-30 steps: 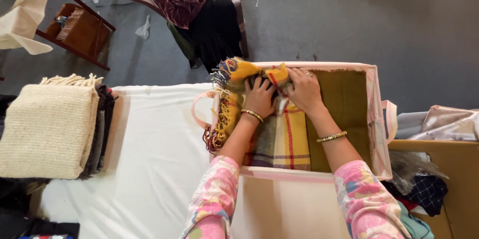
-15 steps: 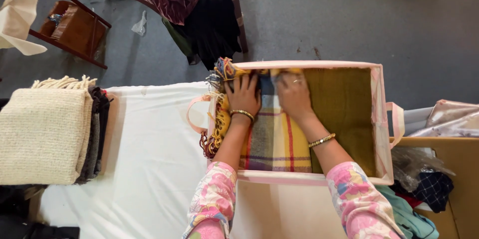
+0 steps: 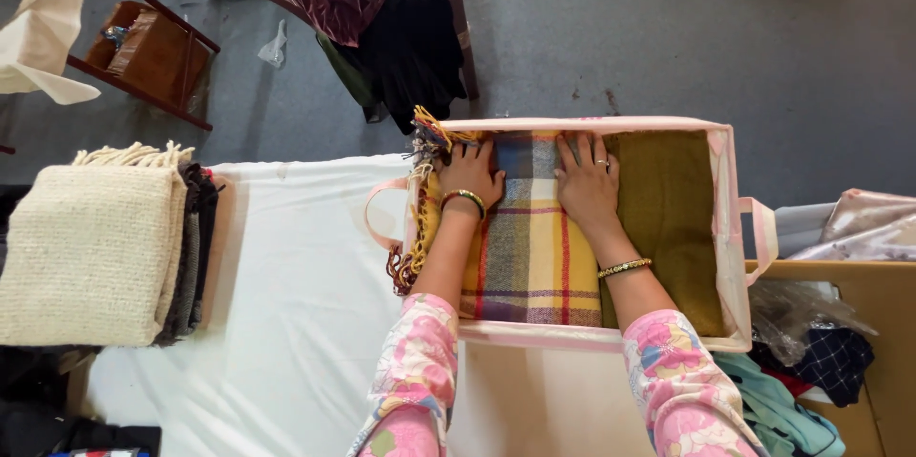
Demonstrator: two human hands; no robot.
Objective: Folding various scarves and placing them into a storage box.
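- Your left hand point(image 3: 469, 174) lies flat on the checked blanket point(image 3: 530, 247), with the fingers spread apart and gripping nothing.
- Your right hand point(image 3: 586, 180) lies flat on the same blanket, just beside the left one, with its fingers spread apart too.
- Both hands press on the far end of the blanket, close to the far wall of the box.
- The checked blanket is folded and sits inside the pink fabric box point(image 3: 730, 228), on its left side.
- The blanket has yellow, grey, red and purple stripes.
- Its fringe point(image 3: 412, 228) of yellow and dark strings hangs out over the left wall of the box.
- A folded olive green cloth point(image 3: 666, 218) lies in the right side of the box, touching the checked blanket.
- The box has a pink loop handle point(image 3: 380, 214) on its left end and another on its right end.
- The box sits on a white surface point(image 3: 286, 304).
- A pile of folded blankets point(image 3: 91, 252) sits at the left end of that surface, well apart from the box. The top one is cream with a fringe.
- A chair point(image 3: 382, 28) with dark clothes on it stands on the grey floor beyond the box.
- You wear pink flowered sleeves and a bangle on each wrist.
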